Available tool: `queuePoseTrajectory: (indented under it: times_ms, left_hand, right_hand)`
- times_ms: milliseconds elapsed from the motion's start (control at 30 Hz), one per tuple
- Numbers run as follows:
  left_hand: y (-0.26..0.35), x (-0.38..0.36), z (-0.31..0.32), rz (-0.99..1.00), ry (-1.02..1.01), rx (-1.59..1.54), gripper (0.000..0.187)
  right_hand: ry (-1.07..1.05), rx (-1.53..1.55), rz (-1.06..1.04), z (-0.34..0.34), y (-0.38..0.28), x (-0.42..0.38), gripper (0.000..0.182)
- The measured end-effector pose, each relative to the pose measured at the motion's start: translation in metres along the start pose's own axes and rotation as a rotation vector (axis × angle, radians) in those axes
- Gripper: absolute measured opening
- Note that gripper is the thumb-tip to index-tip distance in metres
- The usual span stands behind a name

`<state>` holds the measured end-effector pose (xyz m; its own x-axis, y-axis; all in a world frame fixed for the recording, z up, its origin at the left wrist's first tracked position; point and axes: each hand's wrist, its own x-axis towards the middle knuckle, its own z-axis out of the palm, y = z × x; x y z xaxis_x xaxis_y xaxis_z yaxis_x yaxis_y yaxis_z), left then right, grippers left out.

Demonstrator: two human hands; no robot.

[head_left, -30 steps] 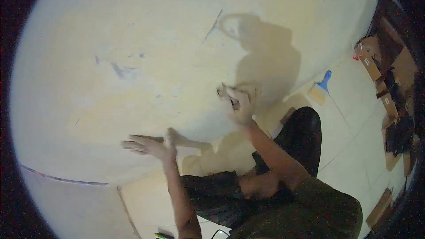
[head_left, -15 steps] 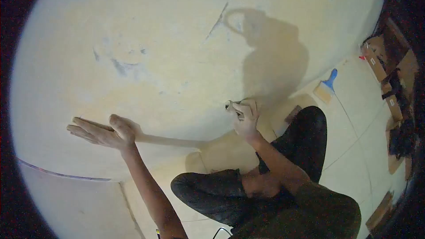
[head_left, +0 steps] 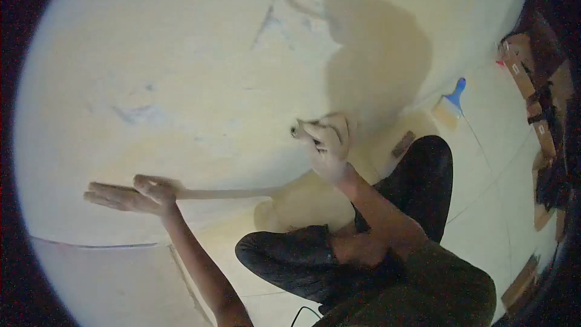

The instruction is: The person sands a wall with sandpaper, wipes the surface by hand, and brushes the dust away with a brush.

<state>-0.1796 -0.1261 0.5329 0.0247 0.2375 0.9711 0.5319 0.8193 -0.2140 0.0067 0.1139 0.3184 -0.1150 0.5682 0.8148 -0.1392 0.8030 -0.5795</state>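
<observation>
My left hand lies at the pale wall with its fingers stretched out and close together, thumb apart, holding nothing. Fingers of my right hand are closed around a small rolled piece with a dark, hollow round end, held at the lower part of the wall. What it is made of cannot be made out. Dusty-looking pale stuff covers both hands. Grey smudges and a slanting dark mark show on the wall above them.
Right of my bent knees, a wide paintbrush with a blue handle lies on the tiled floor. A small brown block sits beside my knee. Cardboard pieces line the far right. A dark cable shows at the bottom.
The view has tilted a little. My right hand appears higher and further left with the rolled piece still in its fingers. My left hand has shifted slightly left and stays flat.
</observation>
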Motion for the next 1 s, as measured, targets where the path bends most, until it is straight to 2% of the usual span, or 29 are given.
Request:
queuePoseTrajectory:
  times_ms: [100,200,300,367,433,467,567,633,667,733,800,900,1000]
  left_hand:
    - [0.012,-0.001,-0.004,-0.023,-0.040,-0.008,0.100]
    - [0.005,0.005,-0.002,-0.001,0.005,-0.021,0.096]
    - [0.011,0.002,0.002,0.014,0.035,-0.046,0.092]
    - [0.026,0.004,0.003,0.012,0.030,-0.039,0.091]
    - [0.027,-0.002,-0.001,0.019,-0.018,-0.050,0.091]
    - [0.023,-0.002,-0.005,0.018,-0.035,-0.052,0.091]
    - [0.018,0.004,-0.006,-0.003,-0.029,-0.061,0.091]
    - [0.024,0.005,-0.009,-0.043,-0.038,-0.031,0.092]
    - [0.027,0.004,-0.007,-0.059,-0.043,-0.020,0.092]
    - [0.023,-0.001,-0.005,-0.053,-0.045,-0.036,0.092]
    - [0.020,-0.006,-0.005,-0.032,-0.053,-0.036,0.092]
    - [0.010,-0.005,-0.001,0.022,-0.034,-0.010,0.091]
    - [0.006,-0.005,-0.003,0.054,-0.028,0.004,0.092]
  right_hand:
    - [0.130,0.020,0.051,0.000,-0.011,0.024,0.045]
    - [-0.009,0.043,0.101,0.001,0.023,-0.045,0.048]
    - [0.022,-0.038,0.092,0.001,0.023,-0.048,0.049]
    - [0.121,0.061,0.085,0.005,0.000,0.010,0.048]
    - [0.130,0.144,0.150,0.010,-0.002,0.010,0.047]
    - [0.093,0.185,0.206,0.019,0.010,-0.014,0.047]
    - [0.007,-0.007,0.090,-0.001,0.022,-0.034,0.037]
    - [-0.037,-0.014,0.062,-0.007,0.024,-0.040,0.035]
    - [-0.049,0.104,0.099,0.002,0.030,-0.042,0.037]
    - [0.011,0.189,0.122,0.013,0.019,-0.029,0.042]
    - [0.152,0.137,0.031,0.006,-0.006,0.035,0.048]
    - [0.061,0.076,0.032,0.005,0.018,-0.024,0.043]
    - [0.006,0.059,0.027,-0.003,0.017,-0.031,0.039]
